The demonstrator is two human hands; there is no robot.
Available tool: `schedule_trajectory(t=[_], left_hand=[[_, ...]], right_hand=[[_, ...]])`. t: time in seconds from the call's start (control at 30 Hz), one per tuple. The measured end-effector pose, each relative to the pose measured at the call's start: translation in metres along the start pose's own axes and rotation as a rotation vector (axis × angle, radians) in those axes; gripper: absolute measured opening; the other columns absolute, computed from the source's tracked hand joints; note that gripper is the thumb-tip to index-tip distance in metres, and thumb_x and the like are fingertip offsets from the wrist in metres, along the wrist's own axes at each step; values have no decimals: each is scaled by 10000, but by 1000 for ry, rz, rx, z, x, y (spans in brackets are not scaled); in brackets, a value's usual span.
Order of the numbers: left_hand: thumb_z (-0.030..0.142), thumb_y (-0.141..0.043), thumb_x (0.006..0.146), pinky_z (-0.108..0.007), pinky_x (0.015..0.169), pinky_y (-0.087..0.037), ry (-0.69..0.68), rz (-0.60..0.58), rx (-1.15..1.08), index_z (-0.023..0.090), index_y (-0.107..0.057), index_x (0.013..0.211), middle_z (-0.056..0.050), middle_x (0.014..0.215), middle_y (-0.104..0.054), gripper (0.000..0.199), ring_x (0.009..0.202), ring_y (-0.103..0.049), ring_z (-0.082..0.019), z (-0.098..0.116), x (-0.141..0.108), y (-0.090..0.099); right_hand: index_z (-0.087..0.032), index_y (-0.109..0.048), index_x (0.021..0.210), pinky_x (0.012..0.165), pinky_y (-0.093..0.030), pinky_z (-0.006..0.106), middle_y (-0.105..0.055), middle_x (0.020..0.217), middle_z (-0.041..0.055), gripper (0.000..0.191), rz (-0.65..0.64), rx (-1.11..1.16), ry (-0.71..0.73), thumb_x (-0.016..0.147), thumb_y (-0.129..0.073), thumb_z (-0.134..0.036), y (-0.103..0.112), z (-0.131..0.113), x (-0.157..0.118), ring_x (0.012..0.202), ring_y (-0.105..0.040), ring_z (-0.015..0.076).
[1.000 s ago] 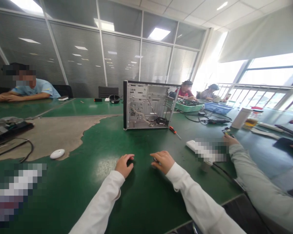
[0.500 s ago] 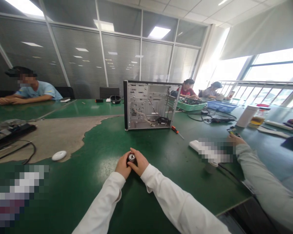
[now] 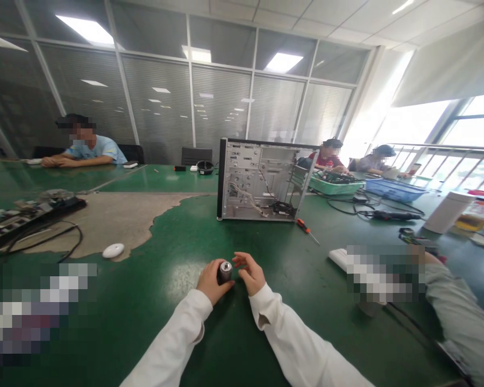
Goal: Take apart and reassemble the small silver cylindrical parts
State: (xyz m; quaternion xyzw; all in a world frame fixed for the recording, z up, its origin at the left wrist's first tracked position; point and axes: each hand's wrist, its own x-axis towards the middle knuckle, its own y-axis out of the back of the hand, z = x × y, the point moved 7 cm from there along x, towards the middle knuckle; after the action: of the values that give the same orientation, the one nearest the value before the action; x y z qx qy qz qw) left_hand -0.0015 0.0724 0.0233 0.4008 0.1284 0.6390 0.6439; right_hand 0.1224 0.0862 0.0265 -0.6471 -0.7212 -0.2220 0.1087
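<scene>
My left hand (image 3: 212, 283) is curled around a small grey metal cylinder (image 3: 225, 272) with a silver top, which stands upright at the green table (image 3: 177, 231). A small dark detail shows at the centre of its top; what kind of part it is I cannot make out. To its right, my right hand (image 3: 250, 274) is apart from the cylinder, fingers bent and spread, with nothing in it. Beyond both hands stands a desktop computer case (image 3: 248, 212), its side open, with cables and a black fan inside. An orange-handled screwdriver (image 3: 304, 226) lies beside its right corner.
A white oval object (image 3: 113, 250) and a circuit board assembly (image 3: 36, 215) with cables lie on the left. At the right are a co-worker's sleeve (image 3: 454, 301), a white power strip (image 3: 339, 259), a green basket (image 3: 339, 186) and a blue basket (image 3: 395, 191). Other people sit farther back.
My right hand has let go of the cylinder and moved off to the right, opening its fingers. My left hand still holds the cylinder. The view has turned slightly left.
</scene>
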Motion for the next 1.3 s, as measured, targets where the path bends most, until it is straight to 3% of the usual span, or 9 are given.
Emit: schedule_trajectory(t=[0.4,0.67,0.97,1.3], left_hand=[[174,-576,579,-318,752,-381,10,18,-23,184,-469,905,-26,883,-548,343,839,-506,-180,2,0,1],[93,-537,548,-313,763,-359,39,-30,54,184,-458,922,-33,912,-528,393,877,-477,-189,0,1,-3],[141,-555,563,-330,770,-346,35,-50,124,183,-471,932,-48,923,-527,381,895,-472,-205,0,-2,-3],[192,-580,591,-349,804,-373,-12,29,-55,195,-373,1086,-51,941,-535,537,900,-498,-192,9,-3,5]], right_hand=[[-204,-464,997,609,-438,248,-509,920,51,459,-126,-216,233,557,-436,-75,-12,-40,-10,835,-475,163],[-216,-458,974,729,-418,291,-491,966,53,412,-170,-318,276,580,-457,-92,-19,-41,-11,921,-442,178],[-227,-440,977,685,-437,276,-524,937,18,373,-177,-275,129,614,-499,-160,-19,-24,-7,841,-499,147],[-209,-394,845,477,-427,219,-553,564,-48,433,111,540,-447,516,-662,-293,-14,36,-2,489,-531,93]])
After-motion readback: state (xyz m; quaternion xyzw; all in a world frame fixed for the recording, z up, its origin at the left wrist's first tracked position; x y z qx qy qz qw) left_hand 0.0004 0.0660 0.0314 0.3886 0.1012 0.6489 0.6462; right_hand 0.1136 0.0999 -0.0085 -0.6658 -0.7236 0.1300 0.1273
